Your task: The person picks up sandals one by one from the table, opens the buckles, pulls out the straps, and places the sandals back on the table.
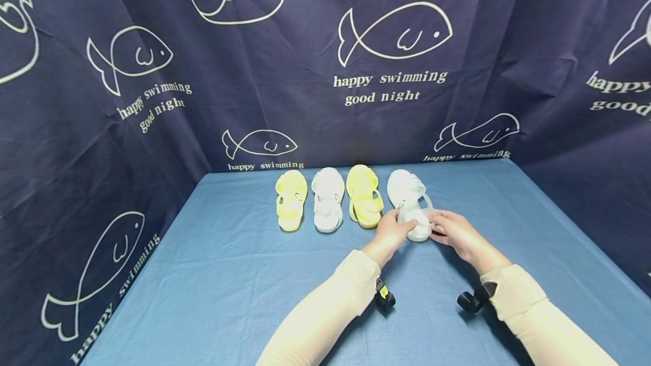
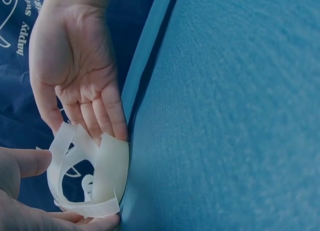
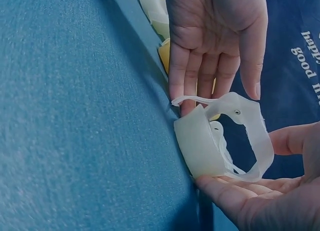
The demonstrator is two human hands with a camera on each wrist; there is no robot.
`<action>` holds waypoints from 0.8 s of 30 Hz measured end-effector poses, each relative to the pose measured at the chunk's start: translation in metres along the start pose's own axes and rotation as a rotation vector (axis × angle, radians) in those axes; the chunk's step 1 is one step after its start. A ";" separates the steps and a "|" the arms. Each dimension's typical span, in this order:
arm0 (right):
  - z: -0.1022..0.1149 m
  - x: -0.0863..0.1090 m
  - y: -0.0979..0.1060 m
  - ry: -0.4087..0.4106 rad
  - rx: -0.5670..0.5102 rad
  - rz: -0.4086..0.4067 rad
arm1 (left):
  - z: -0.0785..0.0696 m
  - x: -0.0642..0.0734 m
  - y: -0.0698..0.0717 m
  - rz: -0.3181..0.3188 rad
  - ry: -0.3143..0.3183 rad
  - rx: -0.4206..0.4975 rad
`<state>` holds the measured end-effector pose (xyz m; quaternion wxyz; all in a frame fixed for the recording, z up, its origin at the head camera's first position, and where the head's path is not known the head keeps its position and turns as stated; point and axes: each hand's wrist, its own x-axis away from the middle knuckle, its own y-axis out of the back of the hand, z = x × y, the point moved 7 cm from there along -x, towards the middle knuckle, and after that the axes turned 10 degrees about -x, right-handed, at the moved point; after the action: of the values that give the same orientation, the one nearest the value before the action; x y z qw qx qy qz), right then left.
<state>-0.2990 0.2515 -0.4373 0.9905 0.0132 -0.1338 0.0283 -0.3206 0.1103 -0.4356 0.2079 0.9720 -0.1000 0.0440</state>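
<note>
A white sandal (image 1: 405, 190) lies at the right end of a row on the blue cloth, heel toward me. My left hand (image 1: 393, 234) holds its heel from the left, with the thumb by the heel strap and the fingers along the side. From the right, my right hand (image 1: 456, 234) holds the same heel. In the left wrist view the sandal's heel end (image 2: 112, 166) sits between both hands. The right wrist view shows the sandal's open heel strap (image 3: 262, 146) beside my right thumb, with the sole's edge near the cloth.
Left of the held sandal stand a yellow sandal (image 1: 363, 185), another white sandal (image 1: 328, 188) and another yellow sandal (image 1: 291, 191). Dark blue fabric (image 1: 315, 106) with fish drawings hangs behind and at both sides. Blue cloth (image 1: 229, 287) covers the table.
</note>
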 end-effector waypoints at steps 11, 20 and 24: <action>0.002 0.003 -0.001 0.008 0.009 0.015 | 0.001 0.002 -0.001 0.001 0.004 -0.029; -0.002 0.006 0.001 -0.016 -0.004 0.025 | 0.004 0.004 -0.002 -0.007 -0.001 -0.026; -0.003 0.008 0.001 -0.013 -0.010 0.010 | 0.003 0.005 -0.001 -0.014 -0.005 -0.035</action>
<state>-0.2904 0.2527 -0.4382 0.9895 0.0077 -0.1406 0.0323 -0.3150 0.1092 -0.4381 0.2250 0.9690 -0.0947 0.0383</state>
